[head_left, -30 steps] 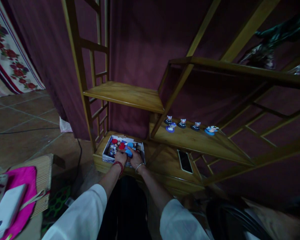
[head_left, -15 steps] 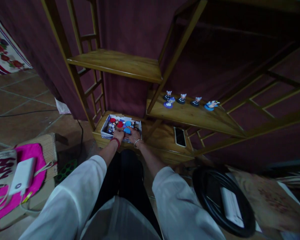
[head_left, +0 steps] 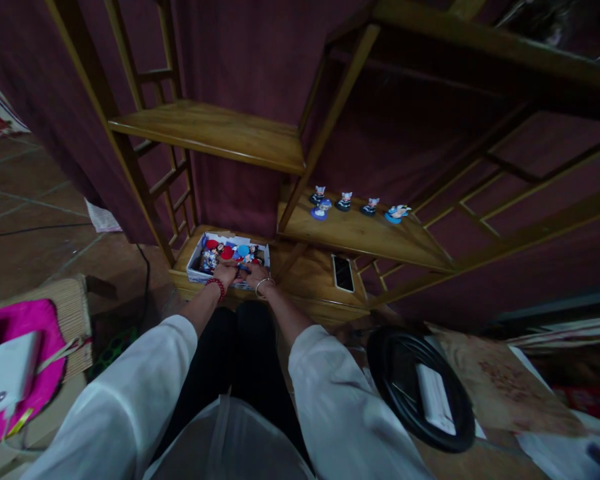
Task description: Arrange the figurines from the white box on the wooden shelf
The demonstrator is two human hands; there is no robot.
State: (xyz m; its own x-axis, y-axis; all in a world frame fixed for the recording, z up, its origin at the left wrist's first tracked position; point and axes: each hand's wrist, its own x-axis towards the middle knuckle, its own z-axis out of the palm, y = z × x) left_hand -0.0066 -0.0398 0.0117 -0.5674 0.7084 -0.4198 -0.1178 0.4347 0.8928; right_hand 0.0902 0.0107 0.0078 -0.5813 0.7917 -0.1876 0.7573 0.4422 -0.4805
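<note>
A white cardboard box (head_left: pixel 194 275) full of small toy figurines (head_left: pixel 227 253) with red and blue round bases sits on the low wooden shelf. Over its front edge, my left hand (head_left: pixel 225 273) and my right hand (head_left: pixel 257 274) are close together, fingers curled inward. Between them they pinch a small figurine (head_left: pixel 241 271), mostly covered by the fingers; a bit of dark blue shows. A red bead bracelet circles my left wrist and a silvery bangle my right.
Several figurines (head_left: pixel 344 201) stand on the raised shelf (head_left: pixel 365 235) to the right. Below it lies a phone (head_left: pixel 343 273). A black coiled hose (head_left: pixel 380 393) is at lower right, a white power bank (head_left: pixel 11 373) on pink cloth at left.
My view has shifted, so the shelving sits further left. The blue round base seen between my hands before is now mostly hidden by my fingers; both hands stay at the box's front edge.
</note>
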